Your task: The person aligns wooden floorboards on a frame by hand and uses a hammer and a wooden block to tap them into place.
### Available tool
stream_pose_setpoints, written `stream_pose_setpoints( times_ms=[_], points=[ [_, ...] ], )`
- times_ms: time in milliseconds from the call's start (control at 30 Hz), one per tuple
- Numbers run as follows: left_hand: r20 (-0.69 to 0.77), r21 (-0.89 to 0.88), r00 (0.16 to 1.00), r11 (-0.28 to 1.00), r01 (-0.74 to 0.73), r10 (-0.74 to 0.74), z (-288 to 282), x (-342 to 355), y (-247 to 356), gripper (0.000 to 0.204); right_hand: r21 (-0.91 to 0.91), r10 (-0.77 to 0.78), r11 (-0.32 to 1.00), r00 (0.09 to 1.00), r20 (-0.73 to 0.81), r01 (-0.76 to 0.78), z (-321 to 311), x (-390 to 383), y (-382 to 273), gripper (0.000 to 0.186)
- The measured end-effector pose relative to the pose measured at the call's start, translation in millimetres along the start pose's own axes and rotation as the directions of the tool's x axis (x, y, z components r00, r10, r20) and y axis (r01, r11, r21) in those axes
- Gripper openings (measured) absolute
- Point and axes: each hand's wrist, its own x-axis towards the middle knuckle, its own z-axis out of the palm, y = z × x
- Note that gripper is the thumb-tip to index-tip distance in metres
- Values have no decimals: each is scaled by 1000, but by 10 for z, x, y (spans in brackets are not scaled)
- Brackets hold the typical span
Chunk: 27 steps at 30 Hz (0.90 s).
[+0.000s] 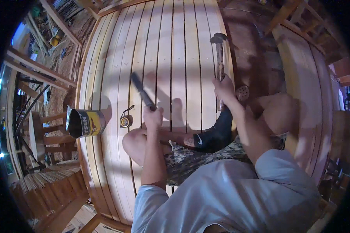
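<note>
My right hand [224,88] grips the wooden handle of a hammer [220,50], whose metal head points away from me over the slatted wooden panel [171,50]. My left hand [153,116] is closed on a dark, thin tool [140,90] that slants up to the left above the slats; its kind is blurred. I sit on the panel with bare knees, camouflage shorts and a dark sock [217,134] in view.
An open metal can [84,122] lies on its side at the panel's left edge. A small yellow tape measure [125,121] rests beside it. A round perforated metal piece [242,92] lies to the right. Wooden frames and stacked slats surround the panel.
</note>
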Motion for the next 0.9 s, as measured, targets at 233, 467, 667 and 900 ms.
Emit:
stream_pose_setpoints(
  times_ms=[233, 467, 667, 900],
  points=[
    [-555, 591, 821, 758, 275, 135, 292, 354, -215, 41, -209, 189, 962, 980, 56, -174, 216, 142, 522, 42],
    [-207, 720, 931, 691, -64, 301, 14, 758, -241, 64, 176, -261, 944, 958, -121, 279, -63, -279, -104, 41],
    [168, 798, 986, 584, -146, 16, 473, 534, 161, 71, 37, -66, 997, 981, -181, 74, 355, -73, 465, 51],
    [216, 792, 976, 583, -182, 11, 416, 581, 18, 78, 132, -30, 990, 984, -175, 54, 147, 20, -10, 52]
  ],
)
